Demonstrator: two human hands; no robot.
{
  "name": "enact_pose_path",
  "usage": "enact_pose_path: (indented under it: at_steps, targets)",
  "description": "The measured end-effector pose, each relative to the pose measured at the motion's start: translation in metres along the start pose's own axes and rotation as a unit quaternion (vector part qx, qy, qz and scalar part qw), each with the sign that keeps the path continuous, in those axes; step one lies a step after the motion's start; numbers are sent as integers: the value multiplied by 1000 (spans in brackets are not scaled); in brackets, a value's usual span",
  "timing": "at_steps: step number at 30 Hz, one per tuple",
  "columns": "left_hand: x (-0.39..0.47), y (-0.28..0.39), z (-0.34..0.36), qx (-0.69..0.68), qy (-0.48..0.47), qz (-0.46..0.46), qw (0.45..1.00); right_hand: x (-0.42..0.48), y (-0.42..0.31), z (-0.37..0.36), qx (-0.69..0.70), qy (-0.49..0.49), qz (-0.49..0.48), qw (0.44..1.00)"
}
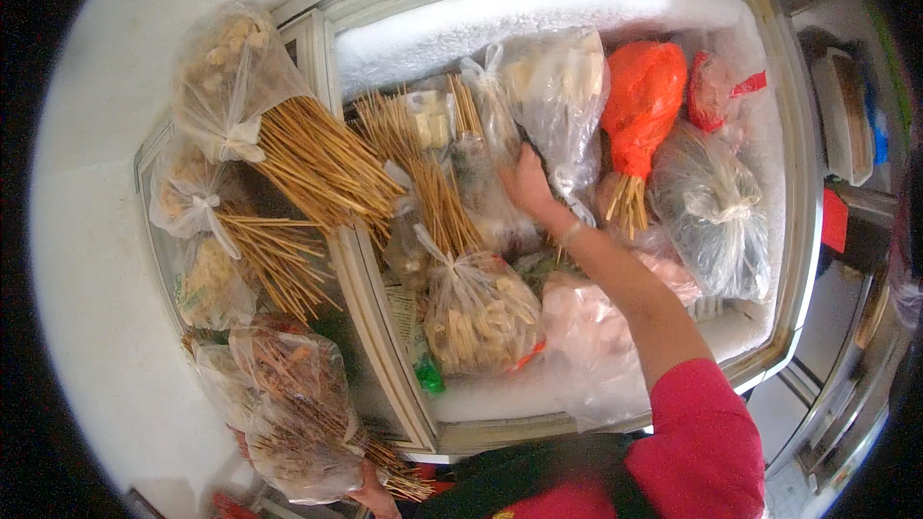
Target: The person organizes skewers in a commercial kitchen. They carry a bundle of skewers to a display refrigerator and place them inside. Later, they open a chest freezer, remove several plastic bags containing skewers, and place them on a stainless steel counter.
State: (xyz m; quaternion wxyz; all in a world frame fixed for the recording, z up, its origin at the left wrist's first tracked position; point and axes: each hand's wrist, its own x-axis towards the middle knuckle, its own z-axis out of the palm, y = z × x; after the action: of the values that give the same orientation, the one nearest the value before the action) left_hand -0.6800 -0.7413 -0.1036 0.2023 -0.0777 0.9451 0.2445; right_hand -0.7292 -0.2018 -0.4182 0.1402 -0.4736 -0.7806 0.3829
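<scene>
My right hand [530,184] reaches into an open chest freezer [577,404], among the bags in its middle. Its fingers press against a knotted clear plastic bag [497,112] and are partly hidden, so their grip is unclear. Just right of it lies a clear bag of pale skewered food [559,86]. At the lower left, my left hand [375,494] grips the stick end of clear bags of skewers [296,404], which rest partly over the freezer's front left corner. Wooden sticks stick out beside that hand.
Bagged skewers [324,155] lie on the freezer's sliding glass lid at left. Inside are a red bag of skewers [642,86], a knotted clear bag [721,209], pink bagged food [591,317] and another skewer bag [483,317]. Thick frost [447,36] coats the back wall.
</scene>
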Motion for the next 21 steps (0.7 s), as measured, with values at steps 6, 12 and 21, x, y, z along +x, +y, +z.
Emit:
enact_pose_path:
  at_steps: [6,12,21]
  targets:
    - [0,-18,1,2,-7,-52,999,71,25,22,361,-276,159,876]
    - [-14,-3,11,-91,68,-86,990,71,15,-3,238,-376,165,880]
    - [7,-78,17,-300,96,-65,947,3,-48,-115,285,-240,5,928]
